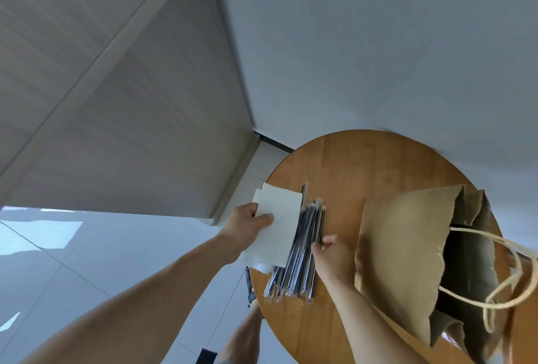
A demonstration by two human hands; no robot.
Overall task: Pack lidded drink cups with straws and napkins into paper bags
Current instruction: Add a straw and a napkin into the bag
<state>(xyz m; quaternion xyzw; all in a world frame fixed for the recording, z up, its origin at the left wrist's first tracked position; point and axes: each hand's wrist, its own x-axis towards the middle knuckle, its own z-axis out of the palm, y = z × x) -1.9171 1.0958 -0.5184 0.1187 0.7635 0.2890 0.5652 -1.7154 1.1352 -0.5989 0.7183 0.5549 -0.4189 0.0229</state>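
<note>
A pile of black straws (300,250) in clear wrappers lies on the round wooden table (349,160). My right hand (330,256) pinches straws at the pile's right side. My left hand (247,225) grips a white napkin (281,218), thumb on top, over a small napkin stack at the table's left edge. A brown paper bag (398,241) with cord handles (506,285) stands open just right of my right hand. No cup shows.
A light wood cabinet (131,101) rises at the left, a pale wall (378,43) behind the table. Glossy floor tiles (72,247) lie below. My leg and foot (247,328) show beneath the table's edge.
</note>
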